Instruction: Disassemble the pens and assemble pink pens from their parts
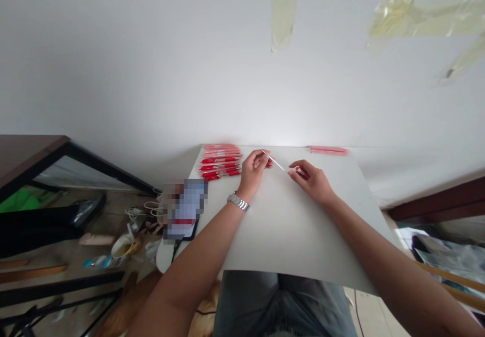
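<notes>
My left hand, with a metal watch at the wrist, is closed on a thin white pen refill. The refill slants down to the right, its lower end just short of my right fingertips. A bit of red shows by the left fingertips, too small to make out. My right hand is curled round a small red and white pen part, mostly hidden by the fingers. Left of my left hand, several red pens lie in a row, the rear ones looking paler, as if wrapped.
A pale pink bundle of thin sticks lies at the back right of the white table, against the wall. A phone with a blurred screen and a cable rests on the left edge. Floor clutter includes a plastic bottle.
</notes>
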The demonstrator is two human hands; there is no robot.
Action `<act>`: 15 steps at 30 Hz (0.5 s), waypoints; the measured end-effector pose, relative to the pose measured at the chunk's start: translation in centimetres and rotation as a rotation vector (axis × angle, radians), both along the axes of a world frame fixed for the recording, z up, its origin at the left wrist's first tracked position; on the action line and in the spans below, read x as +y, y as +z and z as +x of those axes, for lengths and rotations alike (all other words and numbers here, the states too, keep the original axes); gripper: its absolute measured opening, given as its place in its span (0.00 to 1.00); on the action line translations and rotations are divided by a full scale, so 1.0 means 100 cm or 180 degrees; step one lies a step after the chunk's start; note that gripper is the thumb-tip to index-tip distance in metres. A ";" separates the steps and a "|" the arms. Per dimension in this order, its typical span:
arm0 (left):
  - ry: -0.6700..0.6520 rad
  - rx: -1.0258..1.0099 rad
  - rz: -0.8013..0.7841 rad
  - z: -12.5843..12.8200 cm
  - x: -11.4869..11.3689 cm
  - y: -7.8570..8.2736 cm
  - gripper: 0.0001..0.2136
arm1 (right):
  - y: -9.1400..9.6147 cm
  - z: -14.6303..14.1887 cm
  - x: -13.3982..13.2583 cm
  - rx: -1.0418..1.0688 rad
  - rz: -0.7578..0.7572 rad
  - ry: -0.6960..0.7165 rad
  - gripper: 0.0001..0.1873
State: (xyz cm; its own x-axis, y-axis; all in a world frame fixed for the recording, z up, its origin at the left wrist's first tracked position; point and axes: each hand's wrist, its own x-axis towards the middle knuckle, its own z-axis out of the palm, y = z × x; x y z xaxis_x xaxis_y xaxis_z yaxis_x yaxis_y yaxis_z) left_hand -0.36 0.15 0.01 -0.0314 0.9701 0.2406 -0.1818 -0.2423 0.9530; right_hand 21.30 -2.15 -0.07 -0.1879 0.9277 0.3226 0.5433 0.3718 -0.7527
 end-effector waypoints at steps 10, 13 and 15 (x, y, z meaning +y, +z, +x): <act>-0.0306 0.0053 0.0002 0.004 -0.002 -0.003 0.19 | -0.002 0.000 0.002 -0.0304 0.0158 0.0323 0.19; -0.0345 0.0023 -0.0057 0.005 -0.003 -0.002 0.18 | -0.002 0.000 0.002 -0.0323 0.0198 0.0272 0.19; -0.0473 0.0057 -0.0097 0.006 -0.004 0.000 0.18 | -0.001 0.000 0.002 -0.0331 0.0218 0.0247 0.19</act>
State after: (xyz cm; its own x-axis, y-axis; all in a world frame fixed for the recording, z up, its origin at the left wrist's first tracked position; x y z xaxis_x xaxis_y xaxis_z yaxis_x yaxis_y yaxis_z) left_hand 0.20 -0.29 -0.04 0.1170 0.9706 0.2102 -0.1965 -0.1848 0.9629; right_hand 21.29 -1.92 -0.20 -0.2939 0.8855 0.3598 0.5846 0.4644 -0.6653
